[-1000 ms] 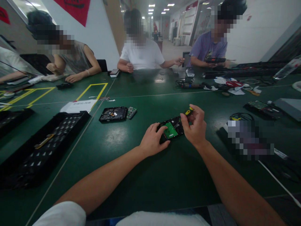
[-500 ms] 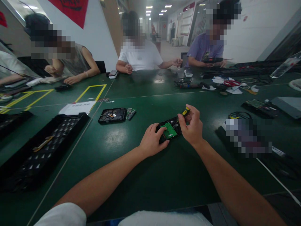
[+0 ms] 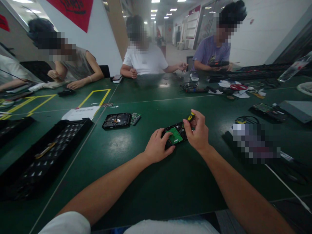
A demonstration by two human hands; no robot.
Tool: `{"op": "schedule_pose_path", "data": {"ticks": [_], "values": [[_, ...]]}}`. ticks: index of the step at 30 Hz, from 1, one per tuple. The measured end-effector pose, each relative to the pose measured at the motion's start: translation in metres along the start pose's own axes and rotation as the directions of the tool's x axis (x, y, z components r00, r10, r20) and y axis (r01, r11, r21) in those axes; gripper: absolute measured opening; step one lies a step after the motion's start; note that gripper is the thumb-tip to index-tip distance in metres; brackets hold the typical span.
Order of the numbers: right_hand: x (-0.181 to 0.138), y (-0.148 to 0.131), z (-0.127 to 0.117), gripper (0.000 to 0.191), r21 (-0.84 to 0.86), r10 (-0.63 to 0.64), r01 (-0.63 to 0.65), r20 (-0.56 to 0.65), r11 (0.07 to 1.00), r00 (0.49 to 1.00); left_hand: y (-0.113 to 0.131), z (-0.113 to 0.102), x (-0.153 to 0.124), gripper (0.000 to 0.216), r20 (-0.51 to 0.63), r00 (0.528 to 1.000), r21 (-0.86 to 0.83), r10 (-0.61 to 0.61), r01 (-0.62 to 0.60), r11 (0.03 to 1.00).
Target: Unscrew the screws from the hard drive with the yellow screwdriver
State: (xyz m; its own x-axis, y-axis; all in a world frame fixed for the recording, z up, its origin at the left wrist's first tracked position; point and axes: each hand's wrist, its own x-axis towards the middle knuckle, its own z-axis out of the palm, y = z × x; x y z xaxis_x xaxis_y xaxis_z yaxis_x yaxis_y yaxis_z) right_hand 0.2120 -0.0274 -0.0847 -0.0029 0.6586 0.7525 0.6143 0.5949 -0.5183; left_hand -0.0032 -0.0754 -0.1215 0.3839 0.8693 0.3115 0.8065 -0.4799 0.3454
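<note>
A black hard drive (image 3: 179, 126) with a green circuit board (image 3: 175, 136) on its upper face lies on the green table in front of me. My left hand (image 3: 157, 146) grips its left end, with a finger resting on the board and the thumb along the near edge. Pinched between the thumb and fingers of my right hand (image 3: 199, 133) is a screwdriver with a yellow and black handle (image 3: 191, 116), held over the drive's right end. The screwdriver's tip is hidden behind my right hand. Farther left sit another hard drive (image 3: 116, 121) and a loose circuit board (image 3: 136, 119) beside it.
A long black tray (image 3: 46, 152) occupies the left side, near a white paper (image 3: 80, 112). On the right are a blurred-out object (image 3: 255, 143), a white cable (image 3: 287, 185) and a grey box (image 3: 296, 110). Several people sit across the table; one holds a power drill (image 3: 219, 64).
The view has shifted very slightly. Both my hands keep their hold on the hard drive and the screwdriver, with hardly any visible movement.
</note>
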Motion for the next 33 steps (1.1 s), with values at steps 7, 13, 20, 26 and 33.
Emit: {"op": "schedule_pose_path", "data": {"ticks": [7, 13, 20, 26, 33], "values": [[0.0, 0.003, 0.0, 0.05, 0.006, -0.009, 0.009, -0.021, 1.0, 1.0, 0.0, 0.0, 0.0, 0.064, 0.002, 1.0, 0.001, 0.007, -0.007, 1.0], [0.001, 0.004, 0.0, 0.051, 0.001, 0.003, -0.003, -0.013, 1.0, 1.0, 0.001, -0.002, 0.0, 0.063, 0.012, 1.0, 0.02, 0.005, -0.005, 1.0], [0.001, 0.004, 0.0, 0.051, 0.011, 0.007, -0.006, -0.018, 1.0, 1.0, 0.0, 0.0, 0.0, 0.063, 0.002, 1.0, 0.008, 0.005, -0.005, 1.0], [0.002, 0.003, -0.001, 0.052, 0.02, -0.018, 0.018, 0.007, 1.0, 1.0, 0.0, -0.001, 0.0, 0.063, 0.003, 1.0, 0.02, 0.01, -0.01, 1.0], [0.003, -0.006, -0.006, 0.047, -0.025, -0.074, 0.076, 0.06, 0.997, 0.995, 0.001, 0.0, 0.0, 0.063, -0.005, 1.0, 0.008, 0.006, -0.006, 1.0]]}}
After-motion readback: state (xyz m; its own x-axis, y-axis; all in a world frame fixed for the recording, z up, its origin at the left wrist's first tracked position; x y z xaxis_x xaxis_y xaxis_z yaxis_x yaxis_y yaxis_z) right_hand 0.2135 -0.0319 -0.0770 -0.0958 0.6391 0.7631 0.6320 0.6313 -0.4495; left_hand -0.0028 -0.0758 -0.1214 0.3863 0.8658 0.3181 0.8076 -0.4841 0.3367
